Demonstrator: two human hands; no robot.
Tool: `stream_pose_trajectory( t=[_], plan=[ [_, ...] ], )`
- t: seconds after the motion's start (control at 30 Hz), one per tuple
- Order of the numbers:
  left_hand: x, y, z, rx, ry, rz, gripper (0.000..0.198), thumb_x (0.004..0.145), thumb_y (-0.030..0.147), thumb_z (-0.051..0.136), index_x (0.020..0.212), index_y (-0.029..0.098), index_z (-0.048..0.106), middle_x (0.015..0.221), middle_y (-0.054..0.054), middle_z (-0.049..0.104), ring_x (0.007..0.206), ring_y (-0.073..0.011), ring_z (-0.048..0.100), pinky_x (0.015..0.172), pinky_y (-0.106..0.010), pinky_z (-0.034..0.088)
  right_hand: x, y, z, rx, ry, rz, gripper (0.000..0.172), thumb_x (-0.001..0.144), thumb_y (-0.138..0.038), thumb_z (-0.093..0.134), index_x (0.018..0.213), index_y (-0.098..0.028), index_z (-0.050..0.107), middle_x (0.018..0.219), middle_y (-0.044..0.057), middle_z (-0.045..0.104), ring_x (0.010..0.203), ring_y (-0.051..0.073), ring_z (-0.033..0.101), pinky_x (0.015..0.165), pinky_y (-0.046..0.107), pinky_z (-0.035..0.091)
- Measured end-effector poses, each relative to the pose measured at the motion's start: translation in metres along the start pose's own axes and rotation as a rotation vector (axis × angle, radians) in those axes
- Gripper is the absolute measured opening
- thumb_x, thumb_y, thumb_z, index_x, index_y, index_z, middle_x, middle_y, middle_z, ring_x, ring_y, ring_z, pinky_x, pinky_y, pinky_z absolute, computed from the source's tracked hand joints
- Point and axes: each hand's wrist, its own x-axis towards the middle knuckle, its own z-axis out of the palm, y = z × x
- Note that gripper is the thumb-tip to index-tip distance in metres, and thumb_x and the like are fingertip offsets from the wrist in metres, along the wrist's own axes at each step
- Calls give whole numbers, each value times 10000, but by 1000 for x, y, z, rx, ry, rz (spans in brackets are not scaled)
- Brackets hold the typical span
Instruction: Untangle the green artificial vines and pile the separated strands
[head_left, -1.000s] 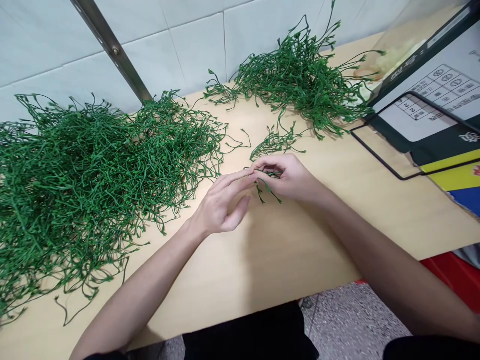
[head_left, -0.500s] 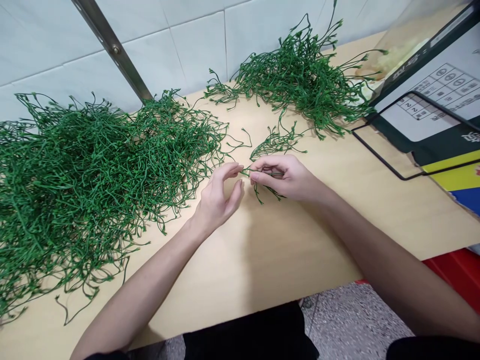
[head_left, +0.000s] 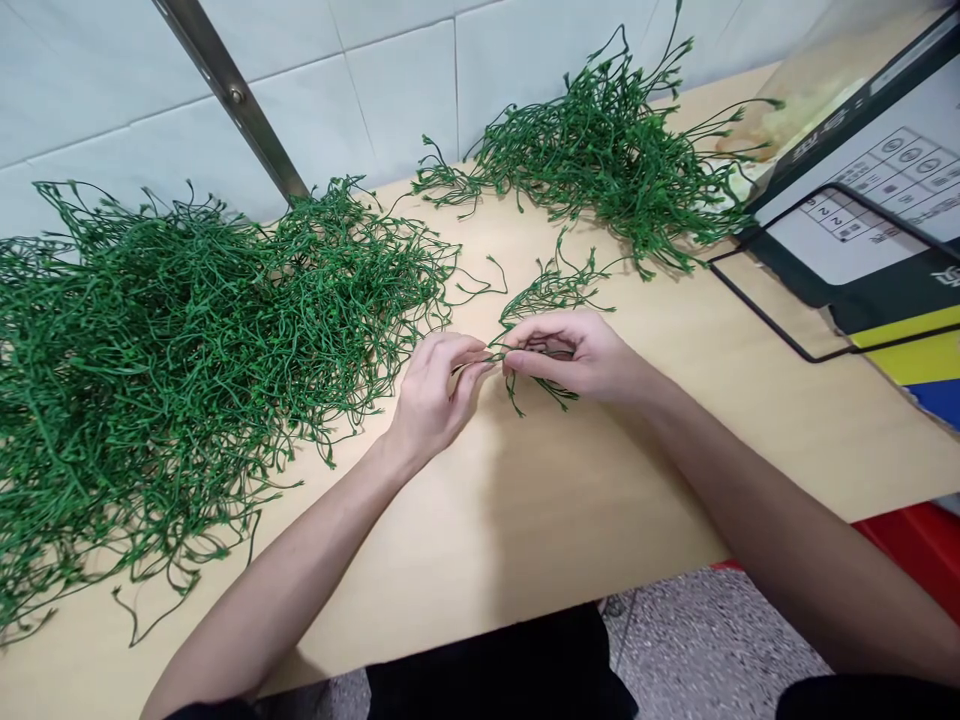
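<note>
Between thumb and fingers, my right hand (head_left: 574,352) grips a small bunch of thin green plastic stems (head_left: 551,388) with tufted tips; its palm hides part of them. My left hand (head_left: 442,385) pinches the ends of the stems on the left side, its thumb and fingers closed on them. Just beyond my hands a small sprig of the same stems (head_left: 559,285) lies on the table. A large tangled heap of green stems (head_left: 202,350) spreads to the left of my left hand.
A second pile of green stems (head_left: 607,160) lies at the back right of the wooden table (head_left: 420,560). At right stand a printed box (head_left: 862,230) and a black wire frame (head_left: 761,310). A metal post (head_left: 236,95) rises before the tiled wall (head_left: 397,100).
My left thumb and fingers have closed on the stem ends, where they were apart before. My right hand keeps its hold, nearly in place.
</note>
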Motion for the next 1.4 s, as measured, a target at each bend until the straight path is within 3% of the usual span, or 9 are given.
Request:
stream_pose_trajectory(
  t=[0.23, 0.53, 0.8, 0.97, 1.07, 1.17, 1.23, 1.3, 1.4],
  plan=[
    [1, 3, 1, -37, 6, 18, 275, 888, 126, 637, 1112, 190, 490, 946, -15, 675, 804, -106, 727, 740, -213, 576, 0, 8, 4, -269, 136, -180, 95, 840, -240, 651, 797, -166, 691, 722, 22, 672, 643, 134, 591, 617, 265, 463],
    [3, -2, 0, -457, -126, -312, 256, 900, 167, 590, 1069, 225, 407, 750, 41, 656, 685, -91, 650, 632, -219, 474, 1, 17, 13, -597, 220, -558, 81, 847, -128, 597, 848, -166, 668, 767, 58, 701, 705, 169, 646, 686, 286, 521],
    [9, -3, -4, -803, -128, -339, 198, 897, 164, 569, 954, 235, 393, 622, 85, 596, 576, -79, 597, 600, -214, 482, 1, 21, 6, -829, 289, -717, 127, 833, -82, 576, 859, -182, 648, 709, 48, 648, 694, 189, 603, 669, 323, 526],
    [10, -3, -5, -546, 118, -358, 100, 886, 195, 609, 908, 208, 512, 759, 26, 625, 668, -90, 626, 644, -230, 516, 5, 17, -4, -736, 448, -617, 112, 840, -127, 610, 840, -206, 689, 802, 66, 681, 746, 200, 628, 709, 359, 532],
    [9, -6, -4, -222, 238, -372, 62, 923, 216, 569, 956, 194, 618, 963, -50, 684, 927, -149, 664, 843, -311, 542, 5, 12, -1, -580, 423, -481, 84, 845, -191, 638, 807, -200, 713, 800, 56, 673, 687, 169, 614, 636, 327, 517],
    [7, -11, -2, -2, 220, -293, 173, 920, 215, 584, 1074, 213, 664, 1314, -102, 622, 1274, -236, 546, 1087, -455, 439, 4, 9, 3, -410, 321, -292, 112, 851, -248, 656, 804, -190, 740, 757, 45, 682, 674, 158, 623, 641, 312, 523],
    [5, -14, -1, 69, 203, -237, 216, 915, 213, 593, 1117, 240, 667, 1457, -92, 516, 1391, -276, 428, 1140, -522, 374, 3, 9, 4, -309, 283, -155, 135, 844, -288, 674, 830, -185, 760, 818, 62, 722, 747, 179, 664, 699, 323, 546],
    [4, -14, -1, 105, 202, -195, 227, 917, 206, 589, 1122, 263, 667, 1482, -74, 480, 1419, -292, 379, 1148, -559, 347, 3, 8, 4, -223, 277, -65, 167, 830, -322, 693, 856, -179, 775, 888, 78, 749, 808, 201, 689, 742, 338, 561],
    [7, -9, -3, 118, 210, -132, 193, 905, 177, 599, 1064, 251, 680, 1322, -82, 575, 1271, -263, 508, 1073, -512, 424, 3, 9, 4, -133, 285, -2, 200, 814, -348, 705, 872, -173, 782, 885, 74, 763, 796, 205, 695, 726, 340, 571]
  ],
)
